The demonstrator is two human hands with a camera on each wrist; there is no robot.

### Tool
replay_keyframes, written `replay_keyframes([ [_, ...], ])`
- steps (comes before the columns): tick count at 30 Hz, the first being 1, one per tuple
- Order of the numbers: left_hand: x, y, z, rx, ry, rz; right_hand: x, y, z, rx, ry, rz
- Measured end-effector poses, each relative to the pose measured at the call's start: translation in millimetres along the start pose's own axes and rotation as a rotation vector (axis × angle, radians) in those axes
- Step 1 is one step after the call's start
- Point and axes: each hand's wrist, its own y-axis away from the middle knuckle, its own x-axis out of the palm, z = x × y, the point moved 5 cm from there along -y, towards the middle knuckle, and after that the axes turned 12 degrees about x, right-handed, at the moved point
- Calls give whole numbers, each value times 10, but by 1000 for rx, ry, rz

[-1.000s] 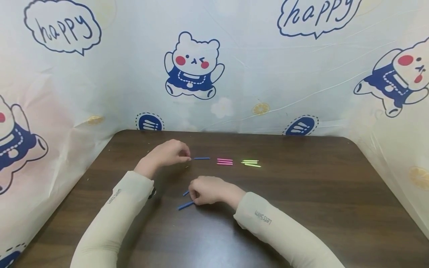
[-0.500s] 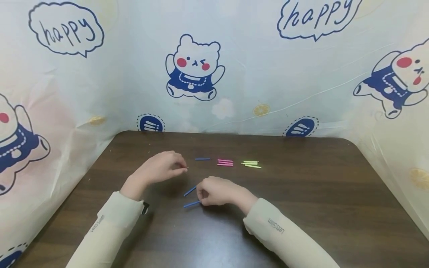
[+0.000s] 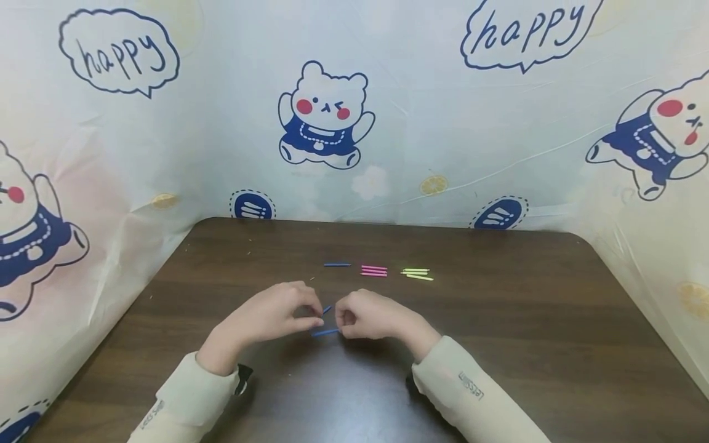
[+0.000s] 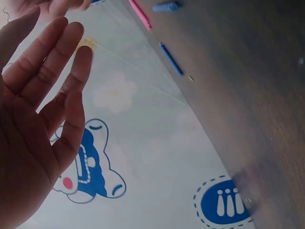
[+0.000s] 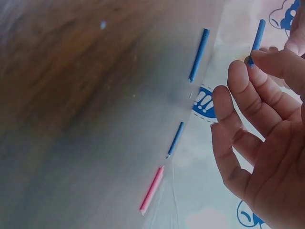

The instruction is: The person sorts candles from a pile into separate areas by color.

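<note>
My right hand [image 3: 341,318] pinches the right end of a thin blue stick [image 3: 325,332] low over the dark wooden table [image 3: 498,344]. In the right wrist view the blue stick [image 5: 258,37] ends at my right hand's [image 5: 267,55] index fingertip. My left hand [image 3: 314,318] is close to the stick's left end. In the left wrist view the left hand [image 4: 52,57] has straight, spread fingers and holds nothing. A second blue stick [image 3: 328,309] lies between the two hands.
Farther back lie a row of a single blue stick [image 3: 336,264], a few pink sticks [image 3: 373,271] and a few green sticks [image 3: 416,272]. A printed plastic sheet [image 3: 354,123] walls the table at the back and both sides.
My left hand has come back from the far blue stick to meet the right hand. The right hand has shifted slightly right with its blue stick.
</note>
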Motion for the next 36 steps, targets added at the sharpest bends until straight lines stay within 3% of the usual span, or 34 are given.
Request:
replay_keyframes([
  [10,90,17,-50,6,71,30,-12,28,56,-1,12,-9],
  [26,163,-4,-68,37,32,59,-32,45,95,-18,23,-35],
  [36,167,3,-59,15,34,71,-38,61,107,-37,36,-58],
])
